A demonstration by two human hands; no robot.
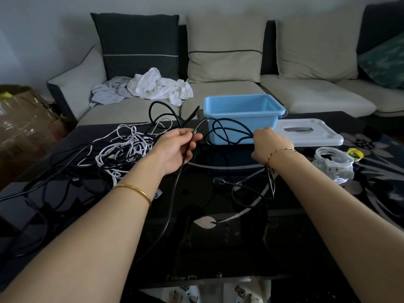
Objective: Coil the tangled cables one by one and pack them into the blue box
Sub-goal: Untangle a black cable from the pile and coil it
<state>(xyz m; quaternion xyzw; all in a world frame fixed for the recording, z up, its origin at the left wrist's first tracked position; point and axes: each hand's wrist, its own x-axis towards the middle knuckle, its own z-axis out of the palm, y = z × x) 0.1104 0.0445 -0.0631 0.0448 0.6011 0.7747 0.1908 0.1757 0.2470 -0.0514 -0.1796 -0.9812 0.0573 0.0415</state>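
Blue box (262,121) stands open at the far edge of the dark glossy worktop (218,248), nothing visible inside it. Its pale lid (306,133) lies flat just right of the box, touching or nearly so. Left hand (178,147) is in front of the box and to its left, palm up, grip closed round a black cable (172,193) with thumb and fingers pinching it. From that grip the cable drops toward the near edge of the worktop. Right hand (270,142) is at the box's near right corner, back of the hand to the camera. Several loops of the same black cable hang in front of the box wall and gather into this grip. The fingers curl under out of sight, so exactly how they pinch cannot be told. Left of the box is a tangle of white cables (124,147) mixed with more black ones, some black loops rearing up off the surface. Right of the lid, well off from the box, a coiled white cable (333,162) lies bundled, with a small yellow item (355,153) just beside it. There is a gold bangle (135,191) on the left forearm and a thin bracelet (282,150) on the right wrist. Behind the box is a sofa (218,92) with crumpled clothes (157,86) on its seat. Far left of the box is a cardboard carton (21,119).
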